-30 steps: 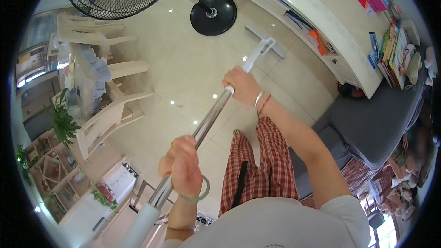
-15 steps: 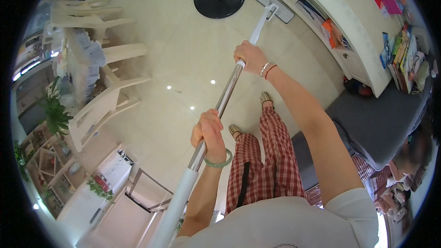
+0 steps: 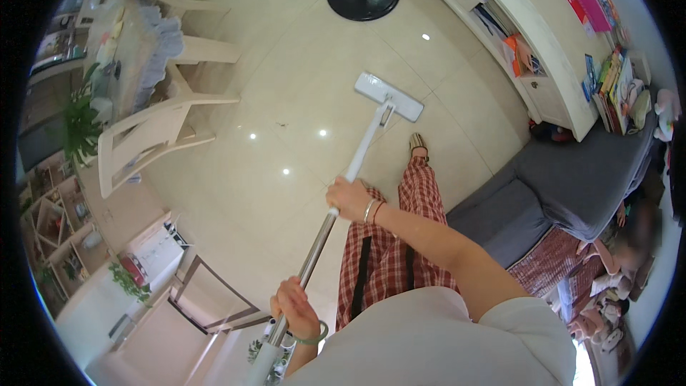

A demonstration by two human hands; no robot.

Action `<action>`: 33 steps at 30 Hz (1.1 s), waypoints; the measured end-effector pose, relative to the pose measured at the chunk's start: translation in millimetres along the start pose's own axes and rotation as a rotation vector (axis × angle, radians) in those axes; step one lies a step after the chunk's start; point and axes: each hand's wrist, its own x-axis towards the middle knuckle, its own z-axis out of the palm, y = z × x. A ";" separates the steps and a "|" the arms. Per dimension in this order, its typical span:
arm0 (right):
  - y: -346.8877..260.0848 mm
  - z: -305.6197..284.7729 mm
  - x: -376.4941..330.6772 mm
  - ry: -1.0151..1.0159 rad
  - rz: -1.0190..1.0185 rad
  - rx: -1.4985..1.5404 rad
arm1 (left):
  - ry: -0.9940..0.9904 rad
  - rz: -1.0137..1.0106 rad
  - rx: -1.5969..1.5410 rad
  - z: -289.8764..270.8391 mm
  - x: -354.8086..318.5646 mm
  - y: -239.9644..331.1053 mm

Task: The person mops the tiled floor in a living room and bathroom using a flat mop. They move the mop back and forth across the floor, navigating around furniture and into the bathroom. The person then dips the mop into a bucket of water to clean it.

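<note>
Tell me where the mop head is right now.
In the head view, the mop head is a little right of centre in the upper half, just up-left of the right shoe and below the round black base.

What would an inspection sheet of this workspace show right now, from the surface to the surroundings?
Surface: pale, glossy floor tiles, reflecting lights.
Job's things: mop with a white rectangular head and long pole.
Clutter: pink box and books at right.
Grippers: bare hands; left hand grips the pole nearer the body, right hand nearer the mop's head.
Cables: none clearly distinguishable.
Surroundings: black round stand base beyond the mop, pale chairs left, pale cabinet and grey sofa right.
</note>
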 end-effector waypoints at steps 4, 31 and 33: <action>-27.1 14.2 9.0 -0.285 -0.061 -0.043 | 0.119 0.008 -0.072 -41.9 -16.4 -16.4; 88.9 -36.9 62.5 0.232 -0.031 -0.114 | -0.075 0.080 -0.180 29.4 78.7 -67.4; 44.6 -9.2 61.3 0.218 -0.010 -0.023 | -0.030 0.071 -0.109 -1.5 67.0 -42.4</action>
